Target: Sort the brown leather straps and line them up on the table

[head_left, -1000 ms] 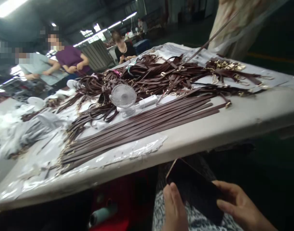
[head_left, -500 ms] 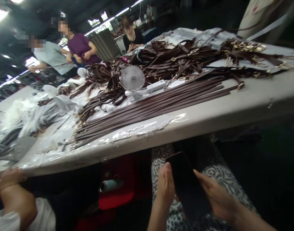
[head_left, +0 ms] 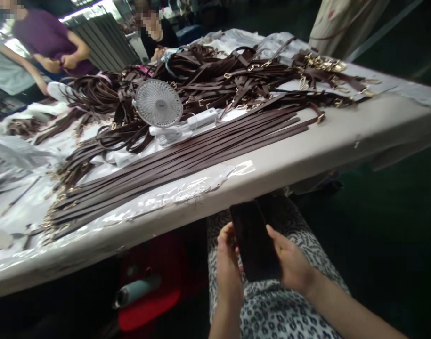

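A flat, rectangular black phone (head_left: 256,242) is between the two hands, above the lap in black-and-white patterned cloth (head_left: 282,306) and just beside the near edge of the pale grey desk (head_left: 279,174). The left hand (head_left: 230,266) holds it at its left edge, with the fingers bent closely there. The right hand (head_left: 295,263) holds it at its right side; its thumb lies along the edge, but the other fingers are hidden behind, so I cannot tell how they stand. On the desk, long dark brown flat straps (head_left: 187,162) lie side by side, and a round white plastic fan (head_left: 159,104) stands behind them. Under the desk, a pale blue cylindrical bottle (head_left: 139,289) lies on a red seat (head_left: 150,313).
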Available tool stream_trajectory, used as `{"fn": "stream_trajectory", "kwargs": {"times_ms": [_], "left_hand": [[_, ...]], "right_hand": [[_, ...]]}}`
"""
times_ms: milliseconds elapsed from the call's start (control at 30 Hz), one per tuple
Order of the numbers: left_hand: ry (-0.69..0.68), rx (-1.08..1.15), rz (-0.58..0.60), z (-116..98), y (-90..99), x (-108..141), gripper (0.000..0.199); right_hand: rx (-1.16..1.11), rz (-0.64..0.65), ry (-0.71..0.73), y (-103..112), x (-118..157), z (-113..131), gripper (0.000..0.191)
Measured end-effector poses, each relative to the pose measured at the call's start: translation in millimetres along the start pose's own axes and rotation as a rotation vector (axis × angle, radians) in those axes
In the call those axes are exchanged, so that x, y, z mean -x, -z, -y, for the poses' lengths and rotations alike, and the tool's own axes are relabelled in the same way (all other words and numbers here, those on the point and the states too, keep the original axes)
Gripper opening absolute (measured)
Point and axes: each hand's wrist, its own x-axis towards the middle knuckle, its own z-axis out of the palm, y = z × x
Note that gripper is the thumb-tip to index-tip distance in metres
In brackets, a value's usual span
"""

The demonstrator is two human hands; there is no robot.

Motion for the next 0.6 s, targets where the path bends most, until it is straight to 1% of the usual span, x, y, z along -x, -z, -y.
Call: {"fn": "stream_trajectory", "kwargs": {"times_ms": [67, 133, 233, 333, 400, 467, 600], "left_hand": [[0.003, 0.202, 0.03, 12.0, -5.6, 2.4, 0.061], [0.009, 0.328, 0.0, 23.0, -8.6, 5.0, 0.053], [0.067, 0.426, -0.04, 31.6, -8.5, 9.1, 0.048], [0.088, 0.492, -0.048, 31.5, -5.4, 12.5, 0.047], [0.081, 0.517, -0.053, 30.1, -3.1, 14.4, 0.047], [0.083, 0.528, -0.059, 29.2, -0.9, 16.5, 0.047], [0.091, 0.534, -0.099, 28.6, 2.5, 21.5, 0.047]], "right_hand": [[-0.009, -0.065, 0.094, 2.7, -5.7, 0.8, 0.051], [-0.01, -0.123, 0.136, 6.6, -10.6, -2.7, 0.048], [0.015, -0.204, 0.152, 11.4, -12.2, -11.4, 0.05], [0.096, -0.262, 0.18, 12.7, -7.3, -16.9, 0.047], [0.184, -0.25, 0.186, 12.4, -3.1, -17.6, 0.052], [0.273, -0.207, 0.182, 12.2, -0.5, -17.4, 0.059], [0.377, -0.163, 0.182, 13.9, -0.8, -20.5, 0.064]]}}
